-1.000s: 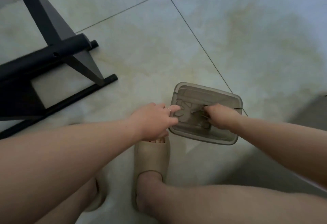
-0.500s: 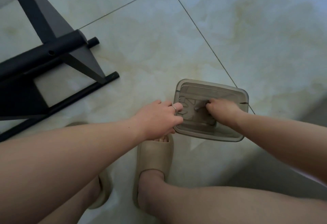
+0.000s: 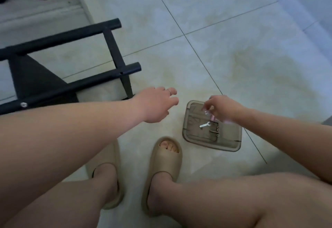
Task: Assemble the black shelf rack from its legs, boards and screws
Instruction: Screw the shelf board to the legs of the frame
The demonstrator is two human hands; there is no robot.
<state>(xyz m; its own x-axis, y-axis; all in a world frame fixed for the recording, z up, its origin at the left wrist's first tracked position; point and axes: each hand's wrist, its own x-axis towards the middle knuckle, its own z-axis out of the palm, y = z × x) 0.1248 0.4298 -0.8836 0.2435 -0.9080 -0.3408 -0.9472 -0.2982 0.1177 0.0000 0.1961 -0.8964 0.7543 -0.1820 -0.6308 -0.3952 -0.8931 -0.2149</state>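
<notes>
To our left the half-built black metal shelf rack (image 3: 71,76) lies on the pale tiled floor (image 3: 233,47); stiff, best held by its tubes. Our left hand (image 3: 154,104) hovers released. Our right hand (image 3: 222,109) pinches something small, unclear, over the smoky translucent plastic tray (image 3: 197,139) of slippery little screws (image 3: 216,130).

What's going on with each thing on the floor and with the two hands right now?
black rack frame: lying on its side, partly built
plastic tray: open, flat on the floor
small wrench: loose in the tray
left hand: open, empty
right hand: over the tray, fingers pinched on something small
</notes>
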